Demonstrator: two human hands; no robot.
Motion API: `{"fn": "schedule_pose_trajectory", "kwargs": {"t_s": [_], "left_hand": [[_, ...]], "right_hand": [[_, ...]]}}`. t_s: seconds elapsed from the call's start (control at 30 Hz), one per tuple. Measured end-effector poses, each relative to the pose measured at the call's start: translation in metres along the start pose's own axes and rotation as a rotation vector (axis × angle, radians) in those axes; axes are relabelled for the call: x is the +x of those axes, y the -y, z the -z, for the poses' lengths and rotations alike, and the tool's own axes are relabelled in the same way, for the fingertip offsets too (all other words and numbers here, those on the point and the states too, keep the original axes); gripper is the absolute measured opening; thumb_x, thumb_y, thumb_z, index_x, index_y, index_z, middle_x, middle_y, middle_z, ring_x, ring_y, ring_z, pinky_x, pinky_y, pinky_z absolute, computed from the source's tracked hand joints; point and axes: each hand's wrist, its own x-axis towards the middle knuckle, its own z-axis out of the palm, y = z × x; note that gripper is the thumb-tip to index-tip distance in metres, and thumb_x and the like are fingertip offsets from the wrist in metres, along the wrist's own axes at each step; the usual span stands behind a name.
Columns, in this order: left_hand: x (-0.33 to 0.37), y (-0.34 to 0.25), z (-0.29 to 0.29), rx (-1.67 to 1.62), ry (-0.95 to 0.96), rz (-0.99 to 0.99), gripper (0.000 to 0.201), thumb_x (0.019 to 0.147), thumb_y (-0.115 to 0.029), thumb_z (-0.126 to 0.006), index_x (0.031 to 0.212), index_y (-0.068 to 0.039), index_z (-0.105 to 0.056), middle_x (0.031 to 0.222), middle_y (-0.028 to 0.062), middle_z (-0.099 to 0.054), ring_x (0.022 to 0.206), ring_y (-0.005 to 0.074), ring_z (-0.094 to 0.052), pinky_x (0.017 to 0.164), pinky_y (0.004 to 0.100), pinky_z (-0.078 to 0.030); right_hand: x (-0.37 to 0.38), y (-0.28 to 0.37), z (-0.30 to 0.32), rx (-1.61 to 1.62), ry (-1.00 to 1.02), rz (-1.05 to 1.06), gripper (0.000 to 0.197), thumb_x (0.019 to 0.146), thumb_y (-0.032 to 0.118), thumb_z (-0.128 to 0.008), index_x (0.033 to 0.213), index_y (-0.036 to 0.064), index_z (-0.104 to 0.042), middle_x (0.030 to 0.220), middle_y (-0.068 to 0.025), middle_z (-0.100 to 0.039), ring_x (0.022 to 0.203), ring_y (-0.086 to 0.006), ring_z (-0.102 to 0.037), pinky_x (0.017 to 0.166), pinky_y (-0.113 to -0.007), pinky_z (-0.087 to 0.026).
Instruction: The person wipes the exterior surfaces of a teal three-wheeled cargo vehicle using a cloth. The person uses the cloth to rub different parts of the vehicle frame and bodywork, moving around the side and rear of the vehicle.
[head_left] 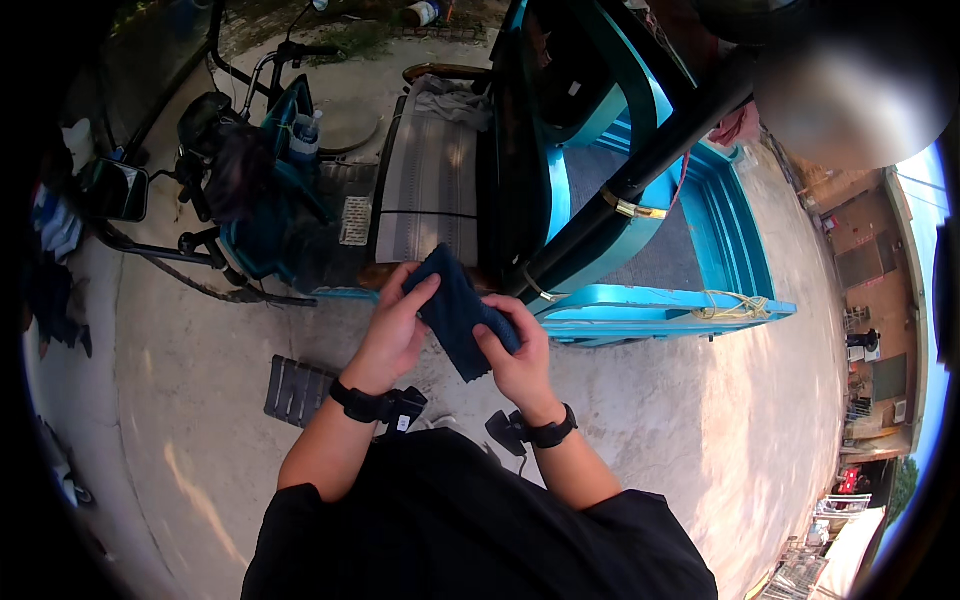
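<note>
A folded dark blue cloth (455, 315) with a zigzag-cut edge is held up in front of me between both hands. My left hand (398, 320) pinches its upper left part, thumb on top. On its lower right side, my right hand (515, 345) grips it with the thumb pressed on the face and the fingers behind. Just beyond the hands is the grey covered seat (428, 185) of a blue cargo tricycle, with a dark strap across it. A crumpled grey rag (452, 102) lies at the seat's far end.
The tricycle's blue cargo bed (735, 225) extends to the right, behind a slanting black post (640, 170). Its handlebars and mirror (115, 190) stand at left, near a bottle (305, 135). A dark slatted mat (300, 390) lies on the concrete floor (640, 430).
</note>
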Motion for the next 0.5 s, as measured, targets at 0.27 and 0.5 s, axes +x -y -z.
{"fn": "schedule_pose_trajectory", "kwargs": {"t_s": [0.27,0.5], "left_hand": [[0.095,-0.042,0.027,0.211,0.062,0.027,0.043,0.102,-0.013,-0.067,0.142,-0.007,-0.053,0.116,0.0073,-0.068,0.105,0.0163,-0.068,0.092,0.0303,-0.055],[0.183,-0.074,0.045,0.192,0.274,0.034,0.035,0.098,-0.004,-0.066,0.13,0.003,-0.053,0.116,0.0109,-0.067,0.104,0.0152,-0.069,0.092,0.0274,-0.055]], "right_hand": [[0.082,-0.011,-0.026,-0.064,-0.122,-0.085,0.028,0.094,0.004,-0.068,0.122,0.0021,-0.062,0.101,-0.0061,-0.068,0.089,-0.0125,-0.064,0.08,-0.026,-0.052],[0.139,-0.024,-0.055,-0.225,-0.197,-0.25,0.045,0.091,0.006,-0.073,0.133,0.0037,-0.055,0.115,-0.0078,-0.062,0.102,-0.0143,-0.063,0.088,-0.029,-0.053]]}}
